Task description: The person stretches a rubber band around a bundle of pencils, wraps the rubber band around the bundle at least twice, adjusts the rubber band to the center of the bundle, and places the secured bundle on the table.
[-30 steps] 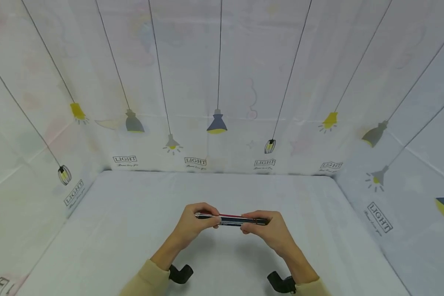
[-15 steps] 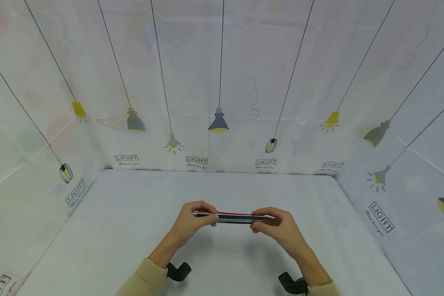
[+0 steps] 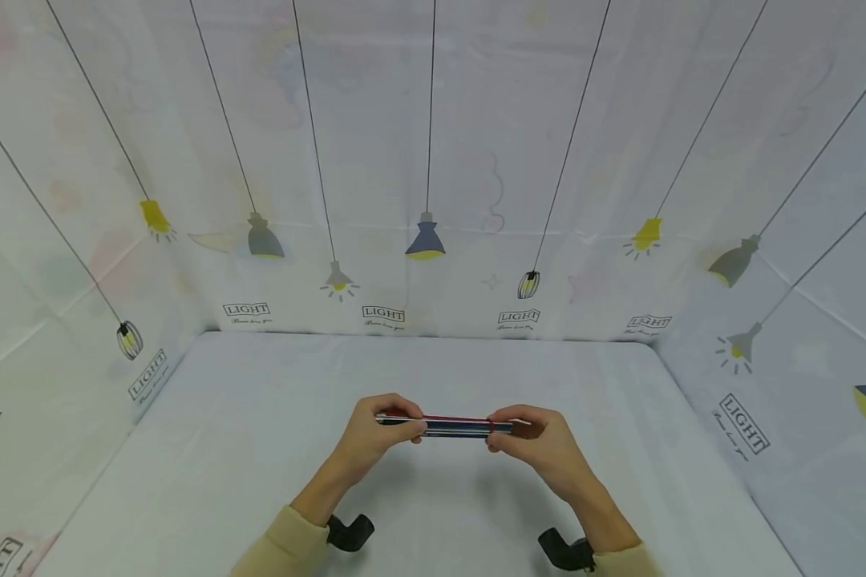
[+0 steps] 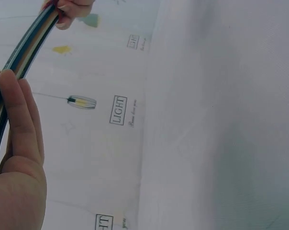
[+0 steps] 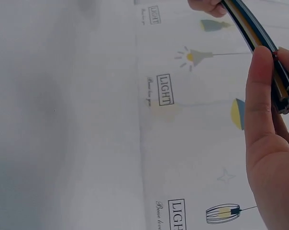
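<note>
A bundle of slim pencils (image 3: 456, 428), dark blue with pale stripes and a red one along the far side, is held level above the table. My left hand (image 3: 382, 425) pinches its left part between thumb and fingers. Near the other end, the thumb and fingertips of my right hand (image 3: 541, 445) grip it beside a thin red band (image 3: 492, 427) that crosses the bundle. Several pencil ends (image 5: 284, 103) stick out past the right fingers in the right wrist view. The left wrist view shows the bundle (image 4: 27, 45) running up from the left fingers to the right hand.
A white cloth-covered table (image 3: 296, 377) lies below both hands. White curtains (image 3: 469, 160) printed with hanging lamps enclose it at the back and both sides. Black curved pieces (image 3: 351, 533) sit at both wrists, close to the beige sleeves.
My right hand has slid a little to the right along the bundle, baring more of its middle and the red band. My left hand keeps its hold, barely shifting left.
</note>
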`<action>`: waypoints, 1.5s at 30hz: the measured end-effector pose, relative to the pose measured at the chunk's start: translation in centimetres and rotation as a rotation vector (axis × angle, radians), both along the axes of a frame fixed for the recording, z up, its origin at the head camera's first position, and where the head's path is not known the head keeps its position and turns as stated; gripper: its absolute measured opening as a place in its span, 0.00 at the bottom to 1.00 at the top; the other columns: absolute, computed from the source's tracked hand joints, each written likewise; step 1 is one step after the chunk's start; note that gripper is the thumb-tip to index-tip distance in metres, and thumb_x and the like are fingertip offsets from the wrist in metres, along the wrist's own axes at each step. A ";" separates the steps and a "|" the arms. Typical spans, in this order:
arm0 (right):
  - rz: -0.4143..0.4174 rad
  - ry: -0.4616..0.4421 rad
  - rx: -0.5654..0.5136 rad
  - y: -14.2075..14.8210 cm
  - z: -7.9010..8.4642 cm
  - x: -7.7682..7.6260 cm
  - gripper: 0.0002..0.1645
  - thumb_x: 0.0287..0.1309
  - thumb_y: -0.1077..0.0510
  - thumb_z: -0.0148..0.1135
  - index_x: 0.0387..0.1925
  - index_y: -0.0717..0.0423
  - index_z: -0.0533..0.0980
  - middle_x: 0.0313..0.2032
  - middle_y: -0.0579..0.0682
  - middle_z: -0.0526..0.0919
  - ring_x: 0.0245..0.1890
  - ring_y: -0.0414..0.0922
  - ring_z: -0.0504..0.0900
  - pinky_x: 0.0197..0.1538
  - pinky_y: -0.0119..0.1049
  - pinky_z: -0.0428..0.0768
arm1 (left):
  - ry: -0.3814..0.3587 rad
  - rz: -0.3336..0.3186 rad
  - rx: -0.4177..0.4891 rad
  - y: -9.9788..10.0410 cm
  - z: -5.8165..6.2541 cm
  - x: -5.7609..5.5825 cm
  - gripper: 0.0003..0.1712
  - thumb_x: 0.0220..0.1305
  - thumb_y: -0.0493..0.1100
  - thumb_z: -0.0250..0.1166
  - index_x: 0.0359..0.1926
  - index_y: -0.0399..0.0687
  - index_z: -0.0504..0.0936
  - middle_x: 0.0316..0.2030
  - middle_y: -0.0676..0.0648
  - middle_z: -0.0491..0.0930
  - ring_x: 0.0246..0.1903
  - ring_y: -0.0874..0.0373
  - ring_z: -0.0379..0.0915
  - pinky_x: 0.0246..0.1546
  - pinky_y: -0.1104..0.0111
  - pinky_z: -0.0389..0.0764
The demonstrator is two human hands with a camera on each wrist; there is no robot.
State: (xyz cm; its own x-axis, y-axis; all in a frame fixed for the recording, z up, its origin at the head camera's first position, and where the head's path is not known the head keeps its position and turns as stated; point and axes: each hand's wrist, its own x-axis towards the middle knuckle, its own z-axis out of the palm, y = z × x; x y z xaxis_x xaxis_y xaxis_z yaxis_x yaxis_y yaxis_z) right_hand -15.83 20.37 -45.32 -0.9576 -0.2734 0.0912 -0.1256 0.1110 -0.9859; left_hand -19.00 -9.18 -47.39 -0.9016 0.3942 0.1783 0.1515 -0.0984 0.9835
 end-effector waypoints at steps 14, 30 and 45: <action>0.063 -0.015 -0.092 -1.8 -0.2 -0.1 0.19 0.57 0.63 0.74 0.49 0.68 0.81 0.39 0.63 0.86 0.36 0.53 0.89 0.50 0.42 0.84 | 0.023 -0.032 -0.050 1.0 0.3 0.0 0.10 0.63 0.42 0.74 0.41 0.41 0.86 0.35 0.41 0.83 0.34 0.47 0.83 0.44 0.62 0.80; 0.010 0.041 -0.016 -0.6 0.0 0.2 0.19 0.59 0.61 0.73 0.50 0.62 0.81 0.37 0.60 0.88 0.37 0.59 0.88 0.48 0.40 0.84 | 0.014 -0.082 0.011 -0.5 1.0 0.2 0.12 0.68 0.41 0.68 0.48 0.39 0.84 0.45 0.38 0.81 0.37 0.41 0.85 0.51 0.57 0.82; 0.014 0.089 -0.008 -1.8 0.1 0.2 0.17 0.56 0.63 0.75 0.48 0.63 0.82 0.34 0.57 0.88 0.32 0.47 0.88 0.40 0.36 0.82 | 0.011 0.004 0.102 0.1 0.3 0.5 0.06 0.64 0.32 0.66 0.39 0.30 0.80 0.43 0.36 0.80 0.30 0.51 0.83 0.44 0.61 0.84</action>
